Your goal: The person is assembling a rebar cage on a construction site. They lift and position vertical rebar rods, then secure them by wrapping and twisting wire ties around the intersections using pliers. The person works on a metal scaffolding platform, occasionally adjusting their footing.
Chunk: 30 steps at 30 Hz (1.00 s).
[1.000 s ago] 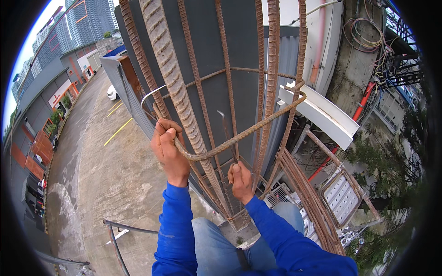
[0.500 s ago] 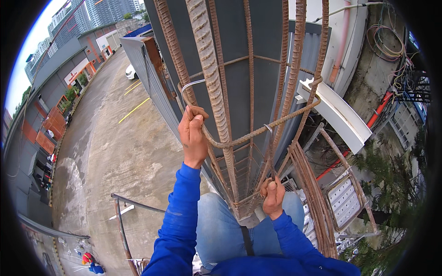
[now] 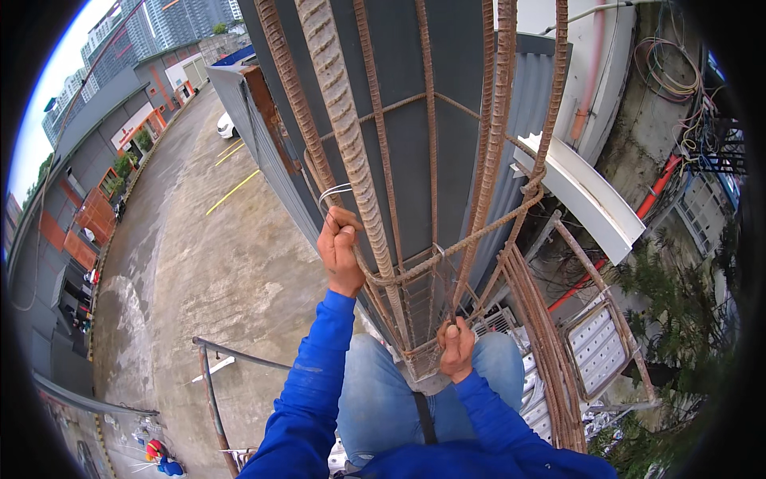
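A cage of rusty ribbed rebars (image 3: 341,104) rises in front of me. Around it runs a square rebar stirrup (image 3: 479,233), tilted across the bars. My left hand (image 3: 341,254) is closed around the stirrup's near-left side, beside the thick front bar. Just above that hand, a bent pale tie wire (image 3: 335,190) loops by the left bars. Lower down, between my knees, my right hand (image 3: 457,350) is closed on a thin wire; a bright hooked piece (image 3: 439,251) over the stirrup appears to lead down to it. Its lower end is hidden in the fingers.
Behind the cage stands a dark grey panel (image 3: 407,48). Right of my legs are a bundle of rusty bars (image 3: 550,359) and a perforated metal platform (image 3: 600,347). A white channel (image 3: 586,195) juts out at right. Far below left, a person in a red helmet (image 3: 153,449) crouches.
The stirrup has come down along the bars, its right corner too. My left hand went down and slightly right with it; my right hand moved a little down and left.
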Tool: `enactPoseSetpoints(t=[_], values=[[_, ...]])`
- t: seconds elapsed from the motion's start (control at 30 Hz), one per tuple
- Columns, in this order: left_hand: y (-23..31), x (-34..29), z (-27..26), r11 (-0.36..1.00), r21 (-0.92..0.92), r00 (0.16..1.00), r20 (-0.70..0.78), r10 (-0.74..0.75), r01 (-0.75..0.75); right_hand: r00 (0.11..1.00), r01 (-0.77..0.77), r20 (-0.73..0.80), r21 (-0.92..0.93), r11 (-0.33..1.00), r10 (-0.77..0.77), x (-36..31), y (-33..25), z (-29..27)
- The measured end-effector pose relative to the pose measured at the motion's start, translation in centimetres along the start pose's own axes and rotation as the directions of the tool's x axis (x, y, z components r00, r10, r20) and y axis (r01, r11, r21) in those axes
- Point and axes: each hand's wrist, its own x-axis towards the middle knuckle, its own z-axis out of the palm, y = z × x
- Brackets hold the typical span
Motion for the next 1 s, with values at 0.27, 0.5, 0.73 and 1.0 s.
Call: enactPoseSetpoints(t=[0.27,0.5,0.73,1.0], values=[[-3.0,0.1,-1.7,0.999,-0.047,1.0,-0.024,0.015,-0.016,0.894,0.344,-0.33,0.077,0.936,-0.302,10.9,-9.5,-4.7],[-2.2,0.1,-0.3,0.997,-0.059,0.994,-0.095,-0.048,0.042,0.964,-0.062,-0.262,-0.094,0.994,0.036,9.8,0.2,-11.0],[-1.4,0.1,0.1,1.0,0.019,0.996,-0.092,-0.004,0.006,0.904,0.267,-0.345,-0.002,0.964,-0.252,12.4,-3.2,-9.5],[-1.5,-0.1,-0.1,0.995,0.103,0.995,-0.094,0.022,-0.012,0.917,0.098,-0.398,0.152,0.983,-0.03,5.1,2.3,-6.7]])
